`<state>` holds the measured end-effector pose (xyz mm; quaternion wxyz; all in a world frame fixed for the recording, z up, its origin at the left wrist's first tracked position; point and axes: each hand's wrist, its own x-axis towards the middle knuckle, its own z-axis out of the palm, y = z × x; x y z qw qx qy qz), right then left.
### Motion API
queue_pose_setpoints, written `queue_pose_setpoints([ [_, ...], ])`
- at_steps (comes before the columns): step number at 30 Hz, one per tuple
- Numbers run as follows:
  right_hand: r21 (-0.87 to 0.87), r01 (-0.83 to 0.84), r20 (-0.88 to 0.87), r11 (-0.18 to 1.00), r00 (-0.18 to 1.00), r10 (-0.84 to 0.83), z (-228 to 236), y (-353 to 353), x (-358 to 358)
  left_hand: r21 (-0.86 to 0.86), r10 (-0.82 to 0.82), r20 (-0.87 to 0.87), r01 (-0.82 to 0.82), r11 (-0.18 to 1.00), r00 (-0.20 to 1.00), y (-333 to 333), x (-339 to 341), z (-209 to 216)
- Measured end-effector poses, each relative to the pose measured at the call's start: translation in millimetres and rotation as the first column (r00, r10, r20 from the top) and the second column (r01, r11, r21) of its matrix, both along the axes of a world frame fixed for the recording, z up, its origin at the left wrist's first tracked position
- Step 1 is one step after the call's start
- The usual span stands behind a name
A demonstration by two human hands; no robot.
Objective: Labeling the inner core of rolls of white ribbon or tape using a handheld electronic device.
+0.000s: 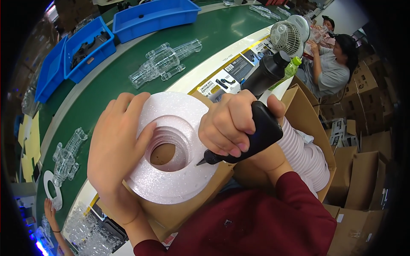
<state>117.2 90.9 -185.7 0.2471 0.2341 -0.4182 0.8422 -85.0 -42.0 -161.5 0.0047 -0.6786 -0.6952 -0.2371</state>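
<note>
A stack of white, glittery foam-like rings (181,190) lies in front of me, with a round hole through its middle. My left hand (117,141) lies along the stack's left side, fingers stretched out and thumb reaching to the edge of the hole. Wrapped around a black squeeze bottle (267,132) with a pointed nozzle is my right hand (232,123). The nozzle tip points down at the right part of the top ring; whether it touches cannot be made out. Beneath the stack is brown cardboard (164,213).
A cardboard box (326,149) at right holds more white rings (305,158). A black bottle (267,74), green bottle (292,68) and fan (286,38) stand beyond. Clear plastic parts (160,64) lie on the green belt (106,96), near blue bins (153,19). People sit at the right.
</note>
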Motion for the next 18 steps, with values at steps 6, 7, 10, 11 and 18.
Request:
queue_pose_setpoints([
  [6, -0.031, -0.074, -0.081, 0.997, 0.994, 0.071, -6, 8, -7, -0.033, 0.024, -0.003, -0.024, 0.999, 1.000, 0, -3, 1],
  [7, -0.030, -0.073, -0.081, 0.997, 0.994, 0.070, -8, 12, -9, -0.031, 0.023, -0.003, -0.023, 0.999, 1.000, 0, -4, 1],
  [10, -0.003, -0.202, -0.206, 0.979, 0.958, 0.197, -12, 20, -16, -0.015, 0.029, -0.022, -0.030, 0.999, 0.999, 1, -7, 0],
  [11, -0.013, -0.233, -0.211, 0.972, 0.951, 0.225, -13, 21, -17, -0.015, 0.055, -0.028, -0.055, 0.998, 0.998, 1, -7, 0],
  [18, -0.128, -0.215, -0.094, 0.968, 0.975, 0.204, -5, 9, -5, -0.080, 0.114, -0.012, -0.114, 0.990, 0.993, 0, -12, 0],
])
